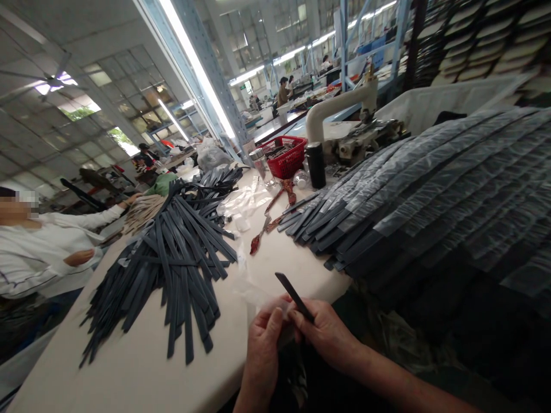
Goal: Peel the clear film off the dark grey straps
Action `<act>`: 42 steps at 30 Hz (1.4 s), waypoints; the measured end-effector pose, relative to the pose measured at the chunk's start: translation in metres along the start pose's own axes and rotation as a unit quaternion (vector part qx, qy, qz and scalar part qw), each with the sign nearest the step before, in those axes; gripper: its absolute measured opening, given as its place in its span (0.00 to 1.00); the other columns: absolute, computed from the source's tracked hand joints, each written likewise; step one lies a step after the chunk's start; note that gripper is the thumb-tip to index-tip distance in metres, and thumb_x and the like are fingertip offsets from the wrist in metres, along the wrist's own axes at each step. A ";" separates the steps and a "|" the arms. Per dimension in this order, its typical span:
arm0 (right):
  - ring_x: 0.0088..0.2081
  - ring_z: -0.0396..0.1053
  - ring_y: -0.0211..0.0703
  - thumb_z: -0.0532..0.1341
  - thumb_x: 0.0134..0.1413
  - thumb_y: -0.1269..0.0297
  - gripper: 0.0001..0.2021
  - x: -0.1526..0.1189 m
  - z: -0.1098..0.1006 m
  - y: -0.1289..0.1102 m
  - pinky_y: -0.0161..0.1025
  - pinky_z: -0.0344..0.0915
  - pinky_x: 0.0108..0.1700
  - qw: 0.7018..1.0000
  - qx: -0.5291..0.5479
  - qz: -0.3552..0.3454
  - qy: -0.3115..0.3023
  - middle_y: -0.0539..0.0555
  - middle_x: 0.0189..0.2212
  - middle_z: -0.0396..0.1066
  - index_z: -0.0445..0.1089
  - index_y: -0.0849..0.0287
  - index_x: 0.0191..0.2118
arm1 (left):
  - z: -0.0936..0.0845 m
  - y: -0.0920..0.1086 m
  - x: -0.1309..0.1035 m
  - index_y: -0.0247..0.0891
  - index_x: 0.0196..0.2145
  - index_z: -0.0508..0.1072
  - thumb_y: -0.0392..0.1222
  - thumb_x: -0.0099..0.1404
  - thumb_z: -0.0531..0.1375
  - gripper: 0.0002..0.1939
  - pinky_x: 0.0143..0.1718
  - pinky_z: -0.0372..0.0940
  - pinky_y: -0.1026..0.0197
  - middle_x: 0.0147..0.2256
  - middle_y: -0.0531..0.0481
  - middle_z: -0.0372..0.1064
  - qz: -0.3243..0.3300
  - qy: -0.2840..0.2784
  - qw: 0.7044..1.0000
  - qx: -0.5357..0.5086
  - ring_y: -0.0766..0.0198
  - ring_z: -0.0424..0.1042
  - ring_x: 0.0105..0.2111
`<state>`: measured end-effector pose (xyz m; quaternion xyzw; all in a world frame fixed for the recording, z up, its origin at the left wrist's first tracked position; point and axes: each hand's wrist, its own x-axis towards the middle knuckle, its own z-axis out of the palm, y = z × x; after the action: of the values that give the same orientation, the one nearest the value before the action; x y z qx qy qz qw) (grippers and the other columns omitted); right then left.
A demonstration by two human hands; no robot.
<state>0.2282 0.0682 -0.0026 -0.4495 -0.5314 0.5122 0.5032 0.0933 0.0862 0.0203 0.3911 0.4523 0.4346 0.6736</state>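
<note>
- Head view: left hand (263, 344) and right hand (326, 332) meeting at the near edge of the pale cream worktable (142, 367), fingers closed together around one narrow dark grey flat strip (295, 296).
- Strip tilting up and away from the fingers, its free end pointing over the table; lower end hidden between both hands, with a bit of clear film showing there.
- Lying just left of the hands: loose fanned heap of bare dark grey strips (172, 264), spreading across the table.
- Lying to the right: overlapping rows of dark strips wrapped in clear plastic sleeves (430, 183), reaching well back.
- Resting between the two piles: rust-coloured metal scissors (271, 218), empty clear plastic wrappers (245, 203).
- Standing farther back: red plastic mesh basket (286, 158), black cylindrical bottle (316, 165), cream-armed sewing machine (344, 109).
- Sitting at far left: another person in a white long-sleeved top (47, 252), one arm reaching toward the table.
</note>
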 end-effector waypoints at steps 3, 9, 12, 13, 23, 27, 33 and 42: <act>0.24 0.63 0.37 0.51 0.65 0.43 0.25 -0.003 -0.004 0.001 0.32 0.59 0.27 1.000 0.002 -0.001 -0.022 0.49 0.21 0.65 0.68 0.61 0.31 | -0.002 -0.001 0.003 0.34 0.36 0.82 0.47 0.54 0.71 0.15 0.32 0.70 0.67 0.27 0.48 0.80 -0.005 0.020 1.000 0.023 0.67 0.74 0.26; 0.20 0.61 0.35 0.47 0.65 0.38 0.30 -0.027 -0.007 0.002 0.30 0.56 0.23 0.986 -0.005 0.095 -0.136 0.51 0.21 0.69 0.69 0.61 0.32 | -0.004 0.009 0.018 0.35 0.22 0.79 0.46 0.38 0.78 0.17 0.34 0.72 0.68 0.23 0.50 0.78 0.018 0.127 0.985 -0.117 0.67 0.76 0.27; 0.20 0.62 0.35 0.46 0.64 0.37 0.31 -0.039 -0.004 0.009 0.30 0.57 0.23 0.981 -0.017 0.119 -0.149 0.52 0.20 0.69 0.69 0.62 0.30 | -0.003 0.012 0.022 0.35 0.24 0.79 0.45 0.37 0.78 0.18 0.33 0.73 0.67 0.26 0.49 0.79 0.003 0.129 0.978 -0.161 0.65 0.77 0.28; 0.21 0.63 0.36 0.46 0.64 0.37 0.32 -0.041 -0.002 0.011 0.31 0.57 0.24 0.982 -0.017 0.116 -0.147 0.52 0.20 0.69 0.69 0.62 0.30 | -0.003 0.012 0.023 0.34 0.25 0.80 0.44 0.37 0.78 0.18 0.33 0.73 0.67 0.27 0.48 0.80 -0.007 0.131 0.977 -0.168 0.65 0.78 0.29; 0.20 0.61 0.36 0.46 0.60 0.32 0.34 -0.033 -0.003 0.010 0.31 0.56 0.23 0.983 -0.005 0.135 -0.128 0.52 0.20 0.68 0.68 0.62 0.30 | 0.003 0.008 0.019 0.34 0.30 0.80 0.39 0.46 0.75 0.13 0.36 0.74 0.65 0.32 0.47 0.81 -0.059 0.107 0.969 -0.217 0.63 0.78 0.33; 0.20 0.62 0.36 0.46 0.59 0.31 0.34 -0.031 -0.002 0.016 0.30 0.57 0.23 0.981 0.009 0.142 -0.134 0.52 0.20 0.68 0.68 0.62 0.31 | 0.004 0.007 0.020 0.35 0.28 0.80 0.40 0.43 0.77 0.14 0.36 0.73 0.66 0.30 0.48 0.80 -0.051 0.101 0.970 -0.214 0.64 0.78 0.32; 0.19 0.61 0.35 0.47 0.59 0.32 0.34 -0.028 -0.002 0.019 0.29 0.56 0.21 0.979 0.024 0.145 -0.139 0.51 0.19 0.67 0.67 0.62 0.31 | 0.005 0.003 0.021 0.34 0.29 0.80 0.42 0.42 0.77 0.16 0.36 0.73 0.66 0.32 0.48 0.80 -0.057 0.096 0.973 -0.201 0.63 0.78 0.33; 0.13 0.54 0.30 0.48 0.63 0.39 0.29 -0.026 -0.007 0.011 0.26 0.52 0.14 0.960 0.037 0.186 -0.208 0.48 0.17 0.65 0.66 0.60 0.26 | 0.005 0.001 0.018 0.35 0.29 0.80 0.43 0.44 0.76 0.16 0.38 0.72 0.66 0.30 0.48 0.81 -0.058 0.089 0.978 -0.178 0.64 0.78 0.32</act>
<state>0.2370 0.0441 -0.0152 -0.4053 -0.5123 0.6977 0.2940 0.1017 0.1029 0.0176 0.1974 0.4477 0.5013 0.7136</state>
